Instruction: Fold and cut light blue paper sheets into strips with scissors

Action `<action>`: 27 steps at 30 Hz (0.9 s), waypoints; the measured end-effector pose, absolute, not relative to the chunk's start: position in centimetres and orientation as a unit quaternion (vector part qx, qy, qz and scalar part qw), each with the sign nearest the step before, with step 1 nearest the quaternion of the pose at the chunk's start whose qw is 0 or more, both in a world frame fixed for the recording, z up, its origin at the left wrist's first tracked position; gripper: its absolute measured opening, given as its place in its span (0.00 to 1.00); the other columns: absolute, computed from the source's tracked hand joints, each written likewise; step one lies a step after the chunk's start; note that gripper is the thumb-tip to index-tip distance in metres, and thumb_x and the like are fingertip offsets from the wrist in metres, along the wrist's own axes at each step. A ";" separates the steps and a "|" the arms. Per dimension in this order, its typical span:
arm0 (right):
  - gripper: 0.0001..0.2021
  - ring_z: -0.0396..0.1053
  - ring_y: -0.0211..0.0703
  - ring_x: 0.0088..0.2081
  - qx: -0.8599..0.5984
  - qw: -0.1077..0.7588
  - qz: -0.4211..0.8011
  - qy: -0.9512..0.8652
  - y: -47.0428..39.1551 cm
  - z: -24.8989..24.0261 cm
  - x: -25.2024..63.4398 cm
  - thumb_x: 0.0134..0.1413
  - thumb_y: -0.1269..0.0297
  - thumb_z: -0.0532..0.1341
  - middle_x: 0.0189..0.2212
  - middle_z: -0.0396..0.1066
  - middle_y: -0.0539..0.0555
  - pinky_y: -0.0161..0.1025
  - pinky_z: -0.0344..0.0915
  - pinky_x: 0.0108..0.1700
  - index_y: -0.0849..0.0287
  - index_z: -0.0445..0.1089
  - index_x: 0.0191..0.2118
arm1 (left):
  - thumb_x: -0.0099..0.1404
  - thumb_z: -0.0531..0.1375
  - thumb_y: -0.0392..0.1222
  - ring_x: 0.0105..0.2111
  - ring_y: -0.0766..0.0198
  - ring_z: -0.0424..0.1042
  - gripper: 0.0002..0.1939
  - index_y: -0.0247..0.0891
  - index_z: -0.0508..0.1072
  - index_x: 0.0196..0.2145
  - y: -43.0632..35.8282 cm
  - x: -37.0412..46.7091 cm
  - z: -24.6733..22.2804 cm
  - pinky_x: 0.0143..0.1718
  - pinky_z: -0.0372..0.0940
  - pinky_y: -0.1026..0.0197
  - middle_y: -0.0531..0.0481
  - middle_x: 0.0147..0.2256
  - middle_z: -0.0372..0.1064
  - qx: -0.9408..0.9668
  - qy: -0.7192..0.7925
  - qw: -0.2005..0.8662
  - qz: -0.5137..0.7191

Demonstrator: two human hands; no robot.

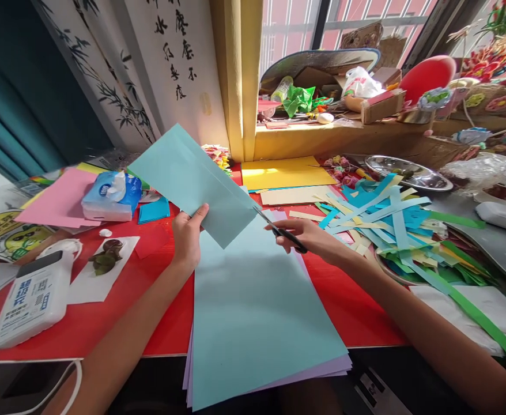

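My left hand [188, 235] grips a folded light blue sheet of paper [196, 184] by its lower edge, thumb on top. The sheet is tilted in the air above a stack of large light blue and lilac paper [261, 311]. In my right hand [300, 236] is a pair of black-handled scissors [284, 232]. The scissor tips meet the right edge of the folded sheet; whether the blades are apart is too small to tell. The stack lies on the red table and sticks out over its front edge.
Cut paper strips [391, 213] are heaped at the right, near a metal bowl [408, 172]. A tissue pack [112, 196], pink paper [58, 199] and a white wipes pack [34, 300] lie at the left. Yellow paper [285, 173] lies behind, below a cluttered windowsill [305, 135].
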State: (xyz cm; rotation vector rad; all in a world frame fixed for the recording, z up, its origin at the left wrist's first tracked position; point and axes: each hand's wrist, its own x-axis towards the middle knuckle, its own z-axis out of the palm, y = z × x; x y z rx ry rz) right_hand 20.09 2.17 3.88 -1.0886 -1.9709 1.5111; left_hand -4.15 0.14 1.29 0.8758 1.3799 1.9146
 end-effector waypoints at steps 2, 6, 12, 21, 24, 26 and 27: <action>0.23 0.58 0.34 0.24 -0.401 0.186 0.554 -0.705 2.1 3.9 20.0 0.44 0.48 0.61 0.22 0.62 0.49 0.34 0.47 0.23 0.58 0.70 0.43 | 0.45 0.67 0.46 0.28 0.68 0.65 0.17 0.37 0.62 0.21 0.1 -4.3 1.4 0.27 0.63 0.67 0.52 0.28 0.66 0.319 0.521 0.299 0.733; 0.22 0.55 0.33 0.22 -0.389 0.166 0.571 -0.704 2.0 3.9 20.0 0.45 0.47 0.60 0.18 0.60 0.48 0.35 0.44 0.22 0.61 0.71 0.39 | 0.45 0.67 0.46 0.29 0.67 0.66 0.16 0.37 0.64 0.22 0.1 -4.3 1.7 0.29 0.65 0.66 0.51 0.30 0.67 0.316 0.508 0.299 0.744; 0.23 0.54 0.34 0.21 -0.380 0.177 0.582 -0.697 1.6 4.1 19.9 0.45 0.46 0.60 0.17 0.61 0.49 0.35 0.44 0.22 0.62 0.71 0.39 | 0.46 0.66 0.45 0.26 0.68 0.64 0.17 0.37 0.60 0.19 -0.1 -3.9 1.9 0.25 0.62 0.66 0.53 0.26 0.65 0.335 0.507 0.296 0.737; 0.24 0.54 0.34 0.22 -0.403 0.170 0.588 -0.680 1.4 3.8 19.3 0.43 0.47 0.61 0.17 0.60 0.49 0.34 0.42 0.22 0.62 0.71 0.41 | 0.46 0.66 0.46 0.23 0.71 0.57 0.22 0.37 0.54 0.16 -0.5 -3.6 1.9 0.22 0.56 0.67 0.55 0.21 0.54 0.367 0.516 0.292 0.717; 0.25 0.54 0.35 0.22 -0.399 0.185 0.587 -0.679 1.3 3.7 19.2 0.41 0.46 0.61 0.17 0.60 0.49 0.34 0.43 0.21 0.62 0.71 0.40 | 0.46 0.66 0.46 0.21 0.72 0.53 0.26 0.38 0.49 0.15 -0.7 -3.5 2.1 0.21 0.54 0.67 0.56 0.19 0.47 0.368 0.522 0.288 0.714; 0.25 0.55 0.35 0.22 -0.396 0.193 0.587 -0.679 1.3 3.6 19.2 0.40 0.45 0.61 0.17 0.60 0.50 0.34 0.43 0.21 0.62 0.71 0.39 | 0.47 0.66 0.45 0.21 0.72 0.51 0.27 0.38 0.47 0.15 -0.8 -3.4 2.3 0.20 0.53 0.67 0.56 0.19 0.45 0.372 0.521 0.288 0.712; 0.25 0.55 0.35 0.22 -0.395 0.194 0.588 -0.679 1.3 3.6 19.1 0.40 0.45 0.61 0.17 0.60 0.50 0.34 0.42 0.21 0.62 0.71 0.38 | 0.47 0.66 0.45 0.21 0.72 0.50 0.27 0.38 0.47 0.15 -0.8 -3.4 2.3 0.20 0.52 0.67 0.57 0.19 0.45 0.374 0.518 0.289 0.713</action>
